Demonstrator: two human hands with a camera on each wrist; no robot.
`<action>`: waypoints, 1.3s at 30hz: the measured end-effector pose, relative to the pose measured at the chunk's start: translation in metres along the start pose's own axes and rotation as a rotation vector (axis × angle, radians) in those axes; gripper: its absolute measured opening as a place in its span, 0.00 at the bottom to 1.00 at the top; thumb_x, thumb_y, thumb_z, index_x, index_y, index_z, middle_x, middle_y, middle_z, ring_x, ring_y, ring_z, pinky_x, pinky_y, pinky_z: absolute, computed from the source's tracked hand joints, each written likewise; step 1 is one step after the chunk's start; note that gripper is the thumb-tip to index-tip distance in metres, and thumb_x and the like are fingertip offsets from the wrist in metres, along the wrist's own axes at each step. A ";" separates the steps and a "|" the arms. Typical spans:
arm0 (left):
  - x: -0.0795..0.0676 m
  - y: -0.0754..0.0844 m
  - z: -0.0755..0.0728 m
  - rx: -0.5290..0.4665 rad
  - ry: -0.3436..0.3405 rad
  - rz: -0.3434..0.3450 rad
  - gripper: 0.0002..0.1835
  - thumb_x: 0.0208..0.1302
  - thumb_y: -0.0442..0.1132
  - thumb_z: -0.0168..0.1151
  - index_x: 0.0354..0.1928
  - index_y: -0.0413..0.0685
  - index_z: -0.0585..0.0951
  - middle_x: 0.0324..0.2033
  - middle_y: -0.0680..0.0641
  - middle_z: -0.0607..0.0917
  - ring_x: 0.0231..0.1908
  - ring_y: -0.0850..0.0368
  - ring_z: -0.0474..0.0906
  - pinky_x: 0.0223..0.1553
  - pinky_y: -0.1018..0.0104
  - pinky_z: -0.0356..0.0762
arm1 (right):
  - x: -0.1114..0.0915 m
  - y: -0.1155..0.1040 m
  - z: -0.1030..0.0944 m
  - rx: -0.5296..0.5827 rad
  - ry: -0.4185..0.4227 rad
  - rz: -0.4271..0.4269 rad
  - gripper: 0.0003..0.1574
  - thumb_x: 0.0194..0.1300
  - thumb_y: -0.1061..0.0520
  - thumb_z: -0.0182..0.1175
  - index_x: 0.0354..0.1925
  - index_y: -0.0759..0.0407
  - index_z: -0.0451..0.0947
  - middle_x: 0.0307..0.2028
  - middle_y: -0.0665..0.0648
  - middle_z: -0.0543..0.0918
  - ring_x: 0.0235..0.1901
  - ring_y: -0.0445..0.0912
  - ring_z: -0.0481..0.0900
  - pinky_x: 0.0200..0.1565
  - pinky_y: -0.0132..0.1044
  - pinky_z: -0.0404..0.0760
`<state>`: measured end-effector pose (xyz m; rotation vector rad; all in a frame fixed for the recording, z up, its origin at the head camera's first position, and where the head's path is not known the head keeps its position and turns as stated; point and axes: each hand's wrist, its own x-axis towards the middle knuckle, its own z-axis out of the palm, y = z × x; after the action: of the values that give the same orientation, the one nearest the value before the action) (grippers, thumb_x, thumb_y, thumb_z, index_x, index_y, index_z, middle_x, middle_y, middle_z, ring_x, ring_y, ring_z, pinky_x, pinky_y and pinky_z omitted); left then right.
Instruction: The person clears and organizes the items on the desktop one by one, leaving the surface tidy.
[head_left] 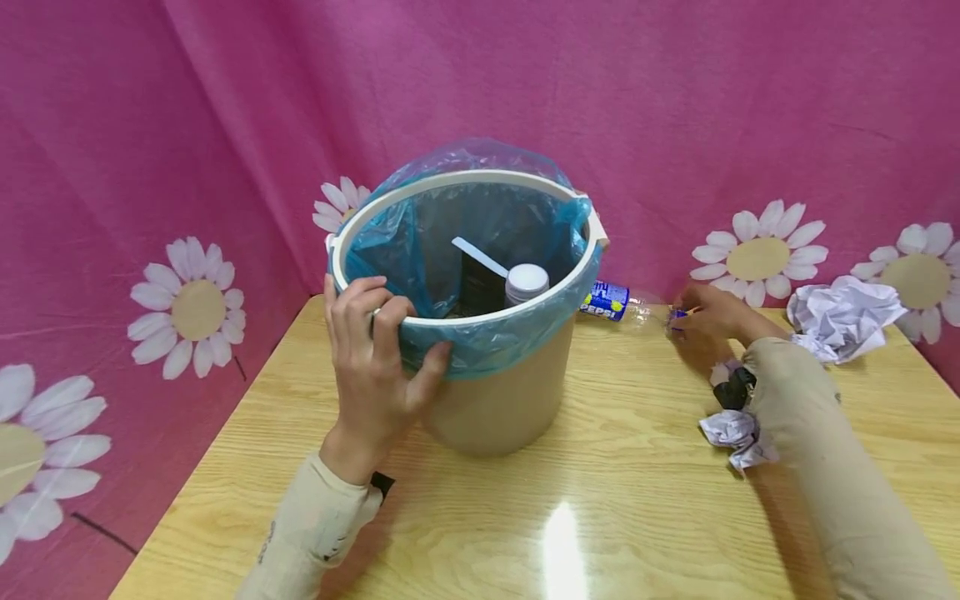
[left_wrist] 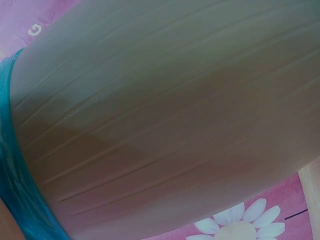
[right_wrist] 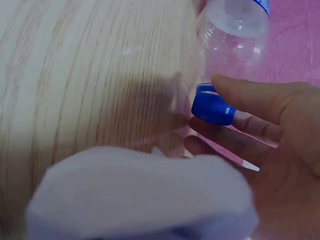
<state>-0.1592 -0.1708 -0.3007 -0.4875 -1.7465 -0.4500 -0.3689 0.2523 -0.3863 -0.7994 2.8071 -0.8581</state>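
Observation:
My left hand [head_left: 372, 350] grips the near-left rim of a beige trash bin [head_left: 495, 417], its fingers over the edge and its thumb outside on the blue bag [head_left: 480, 354] that lines it. The left wrist view shows mostly the ribbed bin wall [left_wrist: 170, 120]. Beyond the bin's right side lies a clear plastic Pepsi bottle [head_left: 609, 302], partly hidden by the bin. At its neck end my right hand [head_left: 716, 312] pinches the blue cap [right_wrist: 212, 107], thumb on the near side and fingers behind it.
Inside the bin are a white-lidded container [head_left: 527, 282] and a dark thing with a white strip [head_left: 480, 257]. Crumpled paper lies at the right: a large ball [head_left: 847, 317] at the back and a smaller one [head_left: 738, 437] by the right forearm. A flowered pink cloth [head_left: 637, 100] hangs behind the table.

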 end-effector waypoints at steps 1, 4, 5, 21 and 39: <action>0.000 0.000 0.000 -0.001 0.001 -0.002 0.23 0.68 0.59 0.51 0.44 0.43 0.71 0.43 0.38 0.76 0.55 0.37 0.72 0.67 0.30 0.51 | 0.001 -0.001 0.001 -0.008 -0.004 0.015 0.21 0.61 0.64 0.66 0.45 0.78 0.70 0.39 0.74 0.82 0.42 0.63 0.80 0.46 0.51 0.78; 0.000 0.000 -0.001 0.005 -0.003 -0.007 0.24 0.68 0.59 0.51 0.44 0.43 0.71 0.43 0.37 0.76 0.55 0.37 0.72 0.67 0.30 0.51 | 0.002 -0.006 0.001 -0.036 -0.013 0.060 0.22 0.60 0.58 0.70 0.42 0.73 0.72 0.36 0.68 0.84 0.38 0.55 0.80 0.40 0.42 0.76; -0.001 0.000 -0.001 0.007 -0.007 -0.009 0.24 0.68 0.59 0.51 0.44 0.44 0.71 0.43 0.37 0.76 0.55 0.37 0.72 0.67 0.30 0.51 | 0.002 -0.009 0.000 -0.028 -0.006 0.053 0.22 0.60 0.59 0.70 0.41 0.73 0.72 0.35 0.67 0.84 0.37 0.54 0.80 0.40 0.41 0.76; -0.001 -0.001 0.001 0.013 -0.022 0.005 0.23 0.68 0.58 0.51 0.45 0.43 0.71 0.43 0.37 0.76 0.55 0.36 0.72 0.67 0.29 0.51 | -0.037 -0.051 -0.015 0.068 0.336 0.048 0.21 0.63 0.60 0.68 0.51 0.70 0.77 0.44 0.73 0.84 0.42 0.60 0.85 0.32 0.20 0.75; 0.000 0.001 -0.001 0.008 -0.008 -0.001 0.24 0.68 0.59 0.52 0.45 0.43 0.72 0.43 0.37 0.76 0.55 0.36 0.72 0.67 0.29 0.51 | -0.076 -0.089 -0.028 0.042 0.420 0.028 0.21 0.65 0.56 0.67 0.53 0.65 0.77 0.45 0.70 0.83 0.43 0.64 0.84 0.32 0.18 0.73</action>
<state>-0.1584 -0.1703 -0.3001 -0.4833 -1.7556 -0.4426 -0.2700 0.2424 -0.3191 -0.6335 3.1290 -1.2008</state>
